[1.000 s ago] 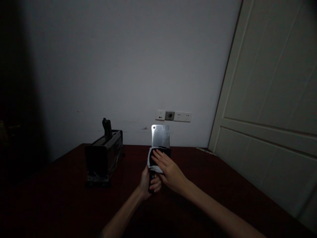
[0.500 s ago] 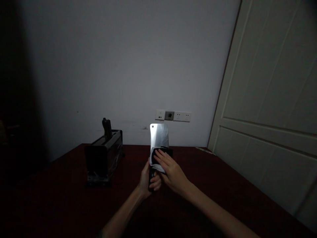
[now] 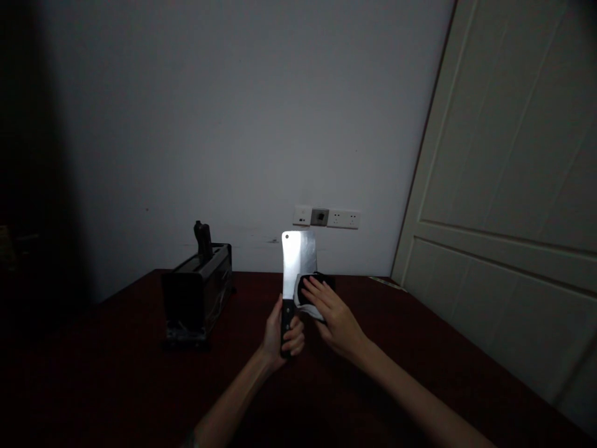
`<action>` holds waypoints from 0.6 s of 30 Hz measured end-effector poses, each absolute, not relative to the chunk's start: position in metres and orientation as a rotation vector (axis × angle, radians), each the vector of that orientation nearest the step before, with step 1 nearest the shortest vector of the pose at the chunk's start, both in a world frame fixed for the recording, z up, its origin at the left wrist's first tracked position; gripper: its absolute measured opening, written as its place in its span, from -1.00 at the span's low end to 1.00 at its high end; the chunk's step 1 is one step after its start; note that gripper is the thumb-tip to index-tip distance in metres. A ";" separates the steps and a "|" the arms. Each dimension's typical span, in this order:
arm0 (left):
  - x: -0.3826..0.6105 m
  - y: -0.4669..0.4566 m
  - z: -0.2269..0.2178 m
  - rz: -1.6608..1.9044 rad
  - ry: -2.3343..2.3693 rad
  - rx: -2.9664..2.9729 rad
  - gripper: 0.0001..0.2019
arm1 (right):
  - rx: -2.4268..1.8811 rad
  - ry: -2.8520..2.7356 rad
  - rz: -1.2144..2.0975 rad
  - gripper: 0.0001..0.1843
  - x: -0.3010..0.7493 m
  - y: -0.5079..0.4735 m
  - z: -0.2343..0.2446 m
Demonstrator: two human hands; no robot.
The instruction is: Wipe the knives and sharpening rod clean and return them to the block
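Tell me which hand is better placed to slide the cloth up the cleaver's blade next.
Right, I'd judge: the right hand lies on the cloth at the blade, while the left hand grips the handle.

Above the table [image 3: 396, 323], a cleaver [image 3: 291, 255] rises from the left hand [image 3: 276, 334], a cloth [image 3: 301, 298] under the right hand [image 3: 339, 320] overlaps its lower right, a knife holder [image 3: 184, 305] stands on the table to the left, wall sockets [image 3: 344, 219] sit behind, and a door [image 3: 504, 186] flanks the right.
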State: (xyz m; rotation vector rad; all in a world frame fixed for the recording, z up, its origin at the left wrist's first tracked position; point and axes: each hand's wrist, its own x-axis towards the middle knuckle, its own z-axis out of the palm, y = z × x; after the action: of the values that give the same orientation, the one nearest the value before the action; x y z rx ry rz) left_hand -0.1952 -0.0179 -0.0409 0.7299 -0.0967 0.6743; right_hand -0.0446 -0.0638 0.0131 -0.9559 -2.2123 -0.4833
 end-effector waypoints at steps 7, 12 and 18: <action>-0.193 -0.016 -0.044 0.644 -0.058 0.720 -0.39 | -0.965 -2.201 -0.472 -0.42 -0.045 -0.061 0.016; -0.191 -0.017 -0.046 0.634 0.017 0.729 -0.39 | -0.912 -2.286 -0.435 -0.45 -0.050 -0.060 0.018; -0.191 -0.018 -0.044 0.639 0.035 0.762 -0.39 | -0.899 -2.207 -0.406 -0.48 -0.050 -0.054 0.023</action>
State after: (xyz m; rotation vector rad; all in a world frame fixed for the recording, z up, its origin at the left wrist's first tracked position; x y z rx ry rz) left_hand -0.1911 -0.0180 -0.0443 0.7615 0.0348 0.6388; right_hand -0.0498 -0.0545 0.0233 -0.8990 -2.2072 -0.4063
